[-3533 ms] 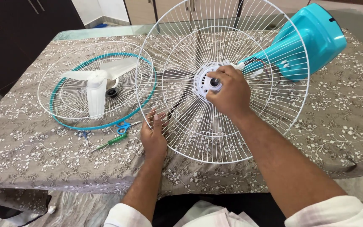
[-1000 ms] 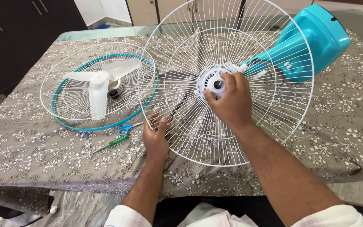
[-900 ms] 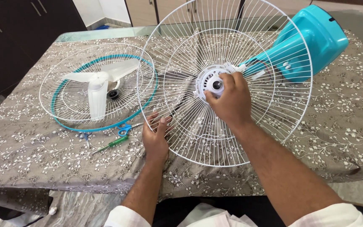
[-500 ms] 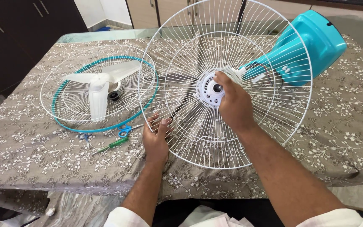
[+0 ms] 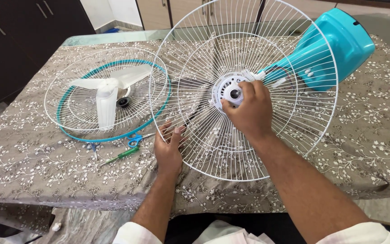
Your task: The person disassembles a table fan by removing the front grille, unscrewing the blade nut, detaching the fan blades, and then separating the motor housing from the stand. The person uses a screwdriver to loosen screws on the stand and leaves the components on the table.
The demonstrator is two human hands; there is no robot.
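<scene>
Rear wire guard point(image 5: 290, 149) propped tilted on table point(image 5: 32, 167), mounted on teal motor housing point(image 5: 335, 45). Right hand point(image 5: 249, 110) closed, fingertips pinching white hub fitting point(image 5: 231, 92) around shaft. Left hand point(image 5: 168, 147) open, fingers spread against lower-left rim wires. Judged light, springy, thin wires bendable; best held at rim or hub. Front guard point(image 5: 68, 119) lying flat, cradling loose blade point(image 5: 107, 92) and dark cap point(image 5: 123, 102)

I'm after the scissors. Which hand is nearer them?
Left. The left hand rests on the grille rim just right of the scissors; the right hand is farther right.
</scene>
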